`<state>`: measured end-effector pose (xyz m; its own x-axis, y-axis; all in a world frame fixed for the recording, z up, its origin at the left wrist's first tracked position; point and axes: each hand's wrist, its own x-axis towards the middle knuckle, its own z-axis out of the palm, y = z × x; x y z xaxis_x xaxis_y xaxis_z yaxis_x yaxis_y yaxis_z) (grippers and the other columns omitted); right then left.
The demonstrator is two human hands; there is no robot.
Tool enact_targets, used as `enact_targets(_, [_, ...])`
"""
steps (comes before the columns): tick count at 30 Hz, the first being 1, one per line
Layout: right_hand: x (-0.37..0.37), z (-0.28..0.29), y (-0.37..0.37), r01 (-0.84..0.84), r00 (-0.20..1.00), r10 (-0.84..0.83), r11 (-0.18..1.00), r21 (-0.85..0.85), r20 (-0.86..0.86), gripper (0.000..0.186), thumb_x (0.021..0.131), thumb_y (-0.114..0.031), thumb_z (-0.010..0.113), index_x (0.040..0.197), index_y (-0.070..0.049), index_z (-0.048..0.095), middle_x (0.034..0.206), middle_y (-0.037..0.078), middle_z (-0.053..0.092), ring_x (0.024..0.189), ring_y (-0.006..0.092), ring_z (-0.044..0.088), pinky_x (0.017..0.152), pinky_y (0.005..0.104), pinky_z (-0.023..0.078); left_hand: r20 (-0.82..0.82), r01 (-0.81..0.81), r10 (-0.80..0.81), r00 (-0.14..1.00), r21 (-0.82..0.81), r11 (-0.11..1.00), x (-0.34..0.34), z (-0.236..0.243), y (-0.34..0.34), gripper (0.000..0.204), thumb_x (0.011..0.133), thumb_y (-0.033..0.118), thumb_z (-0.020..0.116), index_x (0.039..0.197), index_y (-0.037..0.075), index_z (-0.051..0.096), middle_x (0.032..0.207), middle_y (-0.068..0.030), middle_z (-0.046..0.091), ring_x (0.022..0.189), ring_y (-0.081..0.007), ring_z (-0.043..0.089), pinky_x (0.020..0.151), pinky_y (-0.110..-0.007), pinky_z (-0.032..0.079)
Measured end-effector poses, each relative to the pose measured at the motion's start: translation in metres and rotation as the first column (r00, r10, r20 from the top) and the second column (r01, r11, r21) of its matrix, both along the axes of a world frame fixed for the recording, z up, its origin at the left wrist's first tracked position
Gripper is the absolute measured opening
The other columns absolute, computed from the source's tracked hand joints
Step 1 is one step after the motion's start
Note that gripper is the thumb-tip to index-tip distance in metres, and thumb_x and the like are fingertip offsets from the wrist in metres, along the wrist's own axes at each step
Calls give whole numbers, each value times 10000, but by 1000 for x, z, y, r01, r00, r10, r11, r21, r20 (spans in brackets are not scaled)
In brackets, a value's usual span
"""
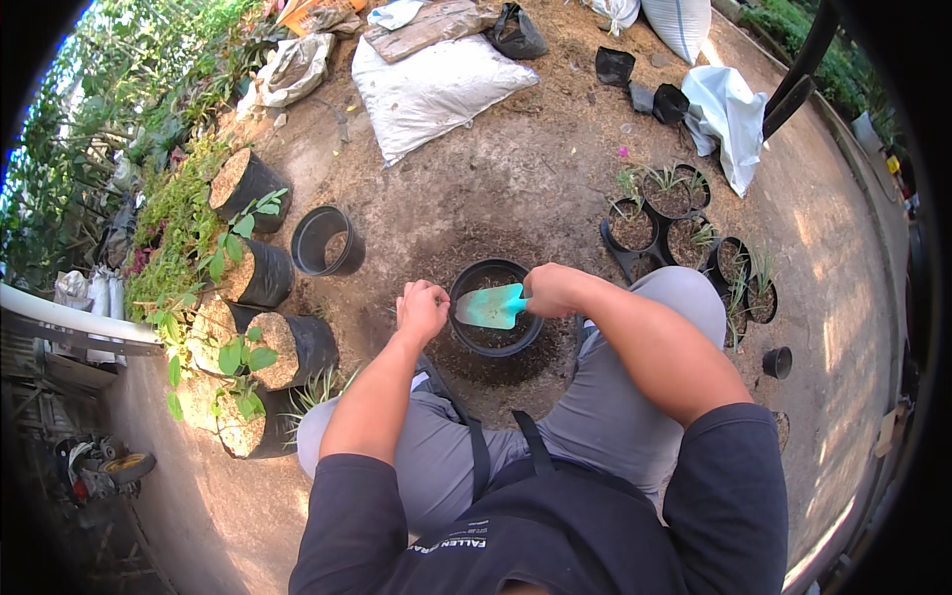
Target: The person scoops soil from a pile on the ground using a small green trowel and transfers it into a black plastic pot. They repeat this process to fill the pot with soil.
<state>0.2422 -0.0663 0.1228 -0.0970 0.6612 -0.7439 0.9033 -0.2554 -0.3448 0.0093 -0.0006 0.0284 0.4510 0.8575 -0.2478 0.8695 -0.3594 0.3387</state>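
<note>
A round black plant pot (512, 349) stands on the ground between my legs, with dark soil showing inside. My right hand (557, 291) is closed round the handle of a teal hand trowel (489, 307). The trowel's blade lies over the pot's opening, pointing left, with smears of soil on it. My left hand (423, 309) is at the pot's left rim, fingers curled and pinched together. Whatever sits between those fingertips, if anything, is too small to make out.
An empty-looking black pot (347, 254) leans at the left, beside several filled black grow bags (312, 352) with leafy plants. Potted seedlings in a black tray (635, 260) stand at the right. White sacks (431, 94) and a white plastic bag (729, 119) lie farther off.
</note>
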Motion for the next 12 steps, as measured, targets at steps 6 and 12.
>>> enact_targets(6, [7, -4, -4, 113, 987, -119, 992, -63, -104, 220, 727, -87, 446, 715, 26, 635, 641, 125, 626, 543, 226, 611, 501, 348, 513, 18, 20, -20, 1000, 34, 999, -4, -2, -2, 92, 704, 169, 677, 793, 158, 656, 1017, -25, 559, 1080, -225, 452, 878, -412, 373])
enact_targets(12, [10, -7, -3, 155, 982, -162, 985, -69, -102, 235, 755, -126, 451, 719, 8, 641, 659, 123, 634, 545, 222, 615, 526, 358, 523, 30, 11, -12, 999, 29, 1000, -4, 0, -1, 151, 692, 176, 692, 839, 169, 657, 1029, -30, 555, 1096, -229, 444, 883, -413, 370])
